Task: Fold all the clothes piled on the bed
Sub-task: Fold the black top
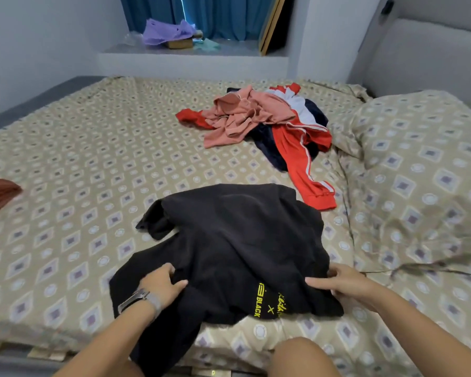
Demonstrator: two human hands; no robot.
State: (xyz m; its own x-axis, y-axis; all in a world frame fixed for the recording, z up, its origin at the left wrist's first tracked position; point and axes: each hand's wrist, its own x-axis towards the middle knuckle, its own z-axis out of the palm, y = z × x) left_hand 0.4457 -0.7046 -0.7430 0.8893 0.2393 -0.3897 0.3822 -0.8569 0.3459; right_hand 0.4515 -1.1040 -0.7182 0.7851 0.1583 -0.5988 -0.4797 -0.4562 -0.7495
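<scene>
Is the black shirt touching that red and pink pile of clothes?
Apart. The head view shows a strip of patterned bedsheet between the black shirt and the pile's nearest red sleeve.

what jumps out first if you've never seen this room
Nearest the camera, both hands, left and right, grip a crumpled black shirt with yellow lettering. Farther back, near the pillow, a red, pink and navy clothes pile stands out on the patterned bed.

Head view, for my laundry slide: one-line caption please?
Both hands, left hand and right hand, grip a black T-shirt on the bed; unfolded pile beyond.
</scene>
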